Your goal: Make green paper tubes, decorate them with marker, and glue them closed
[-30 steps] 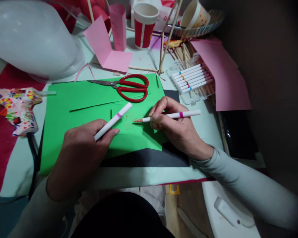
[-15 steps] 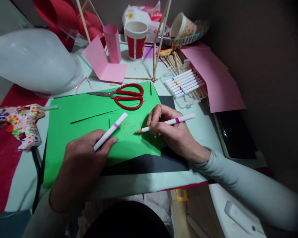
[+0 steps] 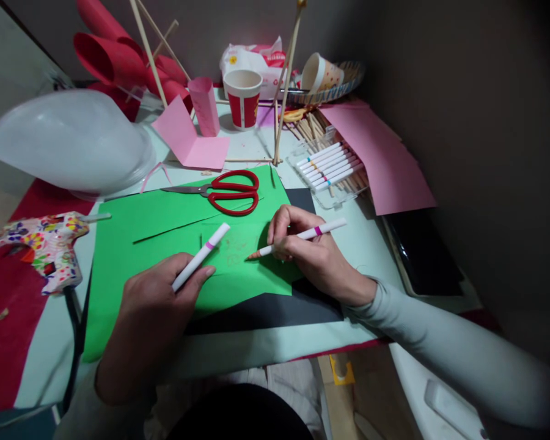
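Our right hand (image 3: 314, 256) grips a pen (image 3: 318, 230), brown tip angled down at the faint marks (image 3: 233, 252) between our hands; we can't tell whether it touches the green paper (image 3: 114, 263). Our left hand (image 3: 158, 290) clasps a white tube (image 3: 200, 258). Both grips match a second ago, but the tip now sits slightly farther from the left hand, so marking seems under way. Scissors (image 3: 211, 190) lie beyond our hands.

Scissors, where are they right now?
In the head view, the scissors lie just left of centre on the green paper, near its far edge, beyond the left hand.
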